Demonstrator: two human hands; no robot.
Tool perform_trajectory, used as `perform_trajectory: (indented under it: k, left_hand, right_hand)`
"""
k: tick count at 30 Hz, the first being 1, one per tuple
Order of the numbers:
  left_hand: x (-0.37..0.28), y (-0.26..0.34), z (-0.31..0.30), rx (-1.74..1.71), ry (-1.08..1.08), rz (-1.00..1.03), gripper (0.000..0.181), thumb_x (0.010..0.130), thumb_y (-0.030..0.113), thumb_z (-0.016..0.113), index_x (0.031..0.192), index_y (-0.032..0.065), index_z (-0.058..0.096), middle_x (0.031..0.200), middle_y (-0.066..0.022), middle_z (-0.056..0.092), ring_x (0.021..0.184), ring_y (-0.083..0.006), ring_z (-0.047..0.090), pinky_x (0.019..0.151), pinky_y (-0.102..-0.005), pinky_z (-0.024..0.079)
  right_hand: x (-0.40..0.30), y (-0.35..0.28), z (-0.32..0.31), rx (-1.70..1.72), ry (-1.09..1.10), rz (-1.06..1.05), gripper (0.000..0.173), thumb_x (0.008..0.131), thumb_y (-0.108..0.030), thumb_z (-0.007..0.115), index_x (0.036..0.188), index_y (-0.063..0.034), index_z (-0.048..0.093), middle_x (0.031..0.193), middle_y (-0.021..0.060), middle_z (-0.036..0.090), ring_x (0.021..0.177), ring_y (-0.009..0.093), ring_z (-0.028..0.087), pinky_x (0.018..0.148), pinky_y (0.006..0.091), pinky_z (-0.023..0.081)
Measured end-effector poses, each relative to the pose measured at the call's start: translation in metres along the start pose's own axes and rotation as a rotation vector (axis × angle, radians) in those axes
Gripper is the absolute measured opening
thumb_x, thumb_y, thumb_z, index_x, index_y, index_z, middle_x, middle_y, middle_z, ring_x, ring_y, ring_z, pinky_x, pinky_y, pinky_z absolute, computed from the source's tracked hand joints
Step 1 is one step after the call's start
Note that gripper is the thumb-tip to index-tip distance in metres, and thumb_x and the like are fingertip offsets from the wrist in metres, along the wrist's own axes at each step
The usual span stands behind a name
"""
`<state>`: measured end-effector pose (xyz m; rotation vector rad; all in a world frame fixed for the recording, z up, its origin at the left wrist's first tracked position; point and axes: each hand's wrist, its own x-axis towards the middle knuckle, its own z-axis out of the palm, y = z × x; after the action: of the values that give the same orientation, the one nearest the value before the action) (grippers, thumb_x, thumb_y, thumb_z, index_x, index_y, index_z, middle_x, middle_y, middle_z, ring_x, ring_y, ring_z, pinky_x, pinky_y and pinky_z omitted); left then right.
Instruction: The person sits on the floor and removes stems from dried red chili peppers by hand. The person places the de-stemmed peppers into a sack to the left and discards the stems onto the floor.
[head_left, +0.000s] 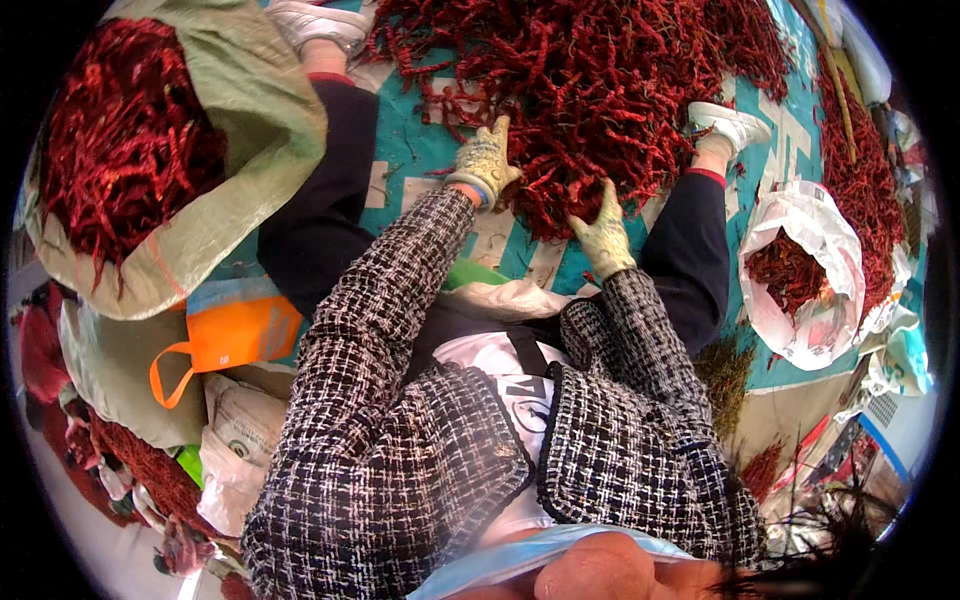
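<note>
A big heap of dried red chili peppers (585, 97) lies on a teal and white printed sheet (390, 172) between my outstretched legs. My left hand (484, 163), in a pale yellow work glove, is at the heap's near left edge with its fingers spread. In a matching glove, my right hand (606, 232) touches the near edge of the heap, thumb and fingers apart. A small clump of peppers lies between the two hands. Whether the fingertips hold any pepper cannot be told.
An open green woven sack (292, 150) full of chilies stands at the left, above an orange bag (240, 334). A white plastic bag (847, 247) with darker chilies sits at the right, beside another chili pile (862, 172). Other people are at work at the lower left.
</note>
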<state>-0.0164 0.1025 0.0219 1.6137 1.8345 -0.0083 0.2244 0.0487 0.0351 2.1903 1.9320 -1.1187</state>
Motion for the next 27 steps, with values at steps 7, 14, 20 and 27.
perform_trajectory:
  k: [7,14,20,27]
  left_hand:
    - [0.01,0.031,-0.02,-0.536,0.288,0.503,0.058,0.078,0.005,0.071,0.131,0.01,0.048,0.121,-0.0163,0.06,0.117,-0.0304,0.057,0.1,-0.039,0.049]
    - [-0.071,0.04,-0.123,-0.35,0.33,0.805,0.059,0.075,-0.003,0.059,0.133,0.0074,0.053,0.127,-0.0109,0.059,0.124,-0.0264,0.054,0.104,-0.035,0.043]
    - [-0.085,-0.03,-0.07,-0.499,-0.032,0.639,0.062,0.076,0.0,0.053,0.137,0.0092,0.051,0.129,-0.0096,0.057,0.122,-0.0234,0.054,0.103,-0.0358,0.044]
    - [-0.095,-0.08,0.019,-0.97,-0.213,0.231,0.035,0.088,0.006,0.058,0.123,0.004,0.06,0.119,-0.008,0.062,0.109,-0.0202,0.059,0.095,-0.0333,0.048]
  right_hand:
    - [0.053,-0.047,-0.02,0.371,0.374,-0.571,0.071,0.082,-0.017,0.075,0.143,-0.0035,0.04,0.14,0.0206,0.048,0.131,0.033,0.047,0.111,0.0404,0.038]
    - [-0.02,-0.063,-0.124,0.181,0.508,-0.785,0.034,0.081,0.003,0.066,0.114,-0.0059,0.066,0.111,0.0123,0.065,0.1,0.027,0.064,0.089,0.036,0.05]
    - [-0.038,0.001,-0.078,0.187,0.141,-0.642,0.03,0.084,0.002,0.066,0.112,-0.0092,0.068,0.125,0.0135,0.061,0.113,0.03,0.06,0.098,0.0389,0.048]
    - [-0.058,0.025,-0.025,0.24,0.007,-0.569,0.023,0.089,-0.005,0.061,0.111,-0.0071,0.067,0.119,0.0144,0.063,0.114,0.031,0.059,0.094,0.0387,0.049]
